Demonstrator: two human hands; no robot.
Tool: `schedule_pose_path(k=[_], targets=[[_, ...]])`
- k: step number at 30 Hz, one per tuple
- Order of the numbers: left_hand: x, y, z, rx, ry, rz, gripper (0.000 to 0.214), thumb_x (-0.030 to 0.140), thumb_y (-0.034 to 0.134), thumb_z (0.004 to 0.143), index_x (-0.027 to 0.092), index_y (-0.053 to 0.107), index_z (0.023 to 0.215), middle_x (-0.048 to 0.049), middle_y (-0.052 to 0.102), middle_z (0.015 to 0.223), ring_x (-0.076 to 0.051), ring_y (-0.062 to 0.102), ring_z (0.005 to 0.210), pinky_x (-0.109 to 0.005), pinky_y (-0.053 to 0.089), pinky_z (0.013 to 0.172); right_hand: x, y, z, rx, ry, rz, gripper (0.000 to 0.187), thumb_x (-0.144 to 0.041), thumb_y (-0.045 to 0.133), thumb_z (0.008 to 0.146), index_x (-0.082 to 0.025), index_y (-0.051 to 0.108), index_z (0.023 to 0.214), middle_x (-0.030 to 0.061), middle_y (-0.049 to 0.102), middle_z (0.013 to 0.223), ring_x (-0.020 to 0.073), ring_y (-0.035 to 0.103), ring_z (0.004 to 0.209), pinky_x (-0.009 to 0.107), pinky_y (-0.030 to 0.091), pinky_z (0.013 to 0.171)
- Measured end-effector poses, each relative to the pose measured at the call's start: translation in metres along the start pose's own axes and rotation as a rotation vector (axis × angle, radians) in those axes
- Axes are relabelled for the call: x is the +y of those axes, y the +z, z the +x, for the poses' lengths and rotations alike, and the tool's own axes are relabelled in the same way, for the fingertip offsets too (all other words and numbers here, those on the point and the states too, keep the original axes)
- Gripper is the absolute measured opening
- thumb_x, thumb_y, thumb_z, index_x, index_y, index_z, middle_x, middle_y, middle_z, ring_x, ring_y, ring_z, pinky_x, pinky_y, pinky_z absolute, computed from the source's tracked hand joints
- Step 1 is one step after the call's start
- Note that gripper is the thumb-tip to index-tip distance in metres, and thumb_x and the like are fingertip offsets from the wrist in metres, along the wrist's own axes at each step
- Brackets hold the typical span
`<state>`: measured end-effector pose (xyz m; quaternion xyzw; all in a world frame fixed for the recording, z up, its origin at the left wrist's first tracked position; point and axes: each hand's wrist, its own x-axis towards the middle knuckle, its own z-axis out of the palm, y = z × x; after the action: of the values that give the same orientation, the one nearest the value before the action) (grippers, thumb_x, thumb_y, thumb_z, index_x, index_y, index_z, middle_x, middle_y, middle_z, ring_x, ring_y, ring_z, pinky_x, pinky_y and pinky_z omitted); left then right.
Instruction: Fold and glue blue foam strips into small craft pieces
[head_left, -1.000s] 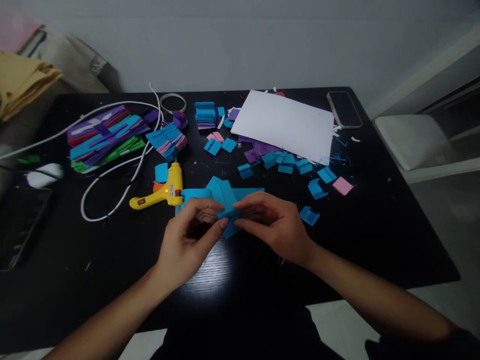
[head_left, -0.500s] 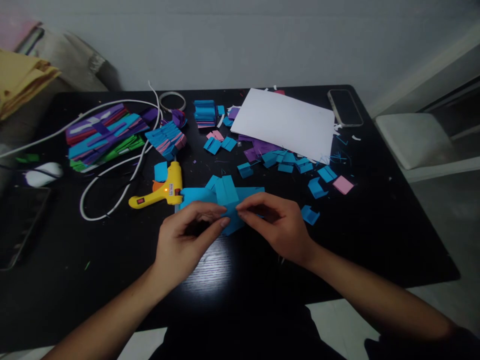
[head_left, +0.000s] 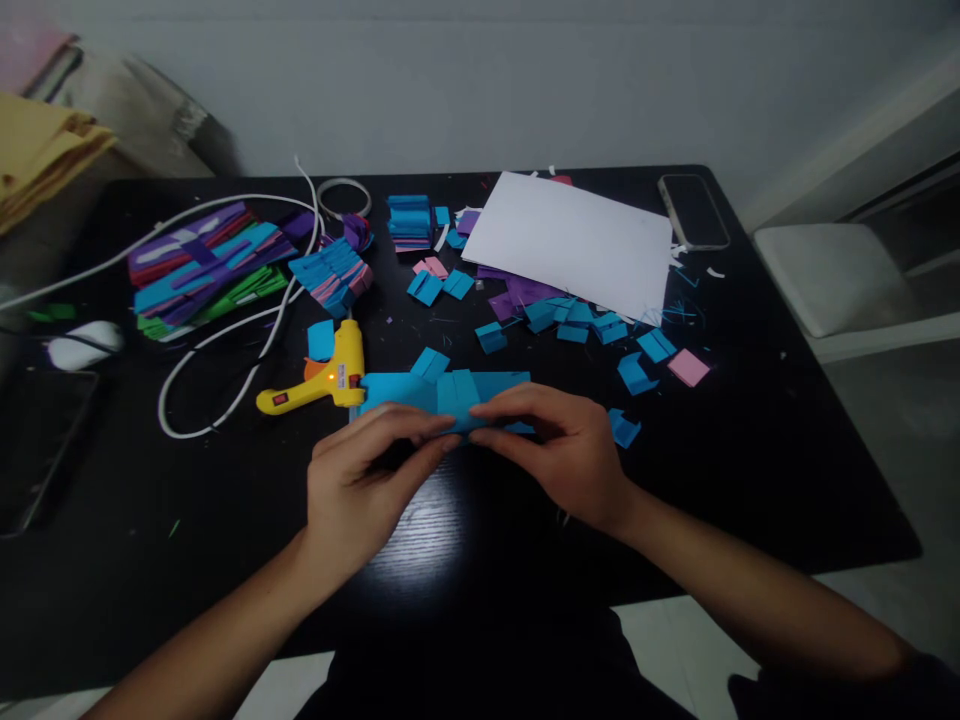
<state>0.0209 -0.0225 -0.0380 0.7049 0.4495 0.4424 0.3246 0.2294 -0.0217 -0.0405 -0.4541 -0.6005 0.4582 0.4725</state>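
Note:
Between my two hands is a small piece of blue paper (head_left: 457, 393) with crease lines. My left hand (head_left: 367, 470) pinches its left side between thumb and fingers. Opposite it, my right hand (head_left: 559, 445) pinches the right side, the fingertips of both hands almost meeting. The near edge of the piece is partly covered by my fingers. Under and behind it lies a wider blue paper strip (head_left: 397, 388). A small folded blue square (head_left: 430, 363) rests at the strip's far edge. A yellow glue gun (head_left: 330, 375) with a lit orange light lies left of my left hand.
Creased blue paper pieces (head_left: 574, 325) are scattered right of centre, beside a white sheet (head_left: 570, 240). A phone (head_left: 694, 212) lies at the back right. Bundled coloured strips (head_left: 214, 265), a looping white cable (head_left: 166, 395) and a white mouse (head_left: 84, 345) occupy the left side.
The blue paper piece has been folded or tilted down, so its far end stands lower and less of it shows. My fingers have closed together along its near edge.

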Motion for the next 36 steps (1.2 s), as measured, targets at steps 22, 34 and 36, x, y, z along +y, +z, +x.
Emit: schedule_pose_path(k=[22,34,36], targets=[[0.002,-0.006,0.003,-0.065,0.012,-0.029,0.019,0.006,0.068,0.091,0.024,0.074,0.096,-0.0002,0.078,0.092,-0.016,0.075,0.086,-0.028,0.06,0.078,-0.01,-0.004,0.003,-0.117,0.174,0.087,0.013,-0.021,0.073,0.09,-0.022,0.078,0.102,0.0035,0.079,0.097,0.0183,0.076,0.091,0.029,0.062,0.079],[0.001,-0.003,0.004,-0.147,0.049,0.057,0.009,0.011,0.069,0.092,0.018,0.069,0.096,-0.002,0.071,0.088,-0.014,0.068,0.081,-0.027,0.055,0.075,-0.005,0.0,0.0,-0.122,0.113,-0.051,0.005,-0.023,0.078,0.088,-0.02,0.077,0.092,-0.0007,0.078,0.086,0.0141,0.072,0.08,0.025,0.055,0.074],[-0.001,-0.002,0.004,-0.164,0.053,0.058,0.008,0.01,0.069,0.092,0.018,0.069,0.091,-0.0011,0.069,0.084,-0.013,0.066,0.078,-0.026,0.054,0.072,-0.005,0.0,-0.001,-0.137,0.102,-0.066,0.004,-0.023,0.076,0.09,-0.02,0.075,0.092,-0.0008,0.077,0.085,0.0137,0.071,0.079,0.025,0.055,0.074]])
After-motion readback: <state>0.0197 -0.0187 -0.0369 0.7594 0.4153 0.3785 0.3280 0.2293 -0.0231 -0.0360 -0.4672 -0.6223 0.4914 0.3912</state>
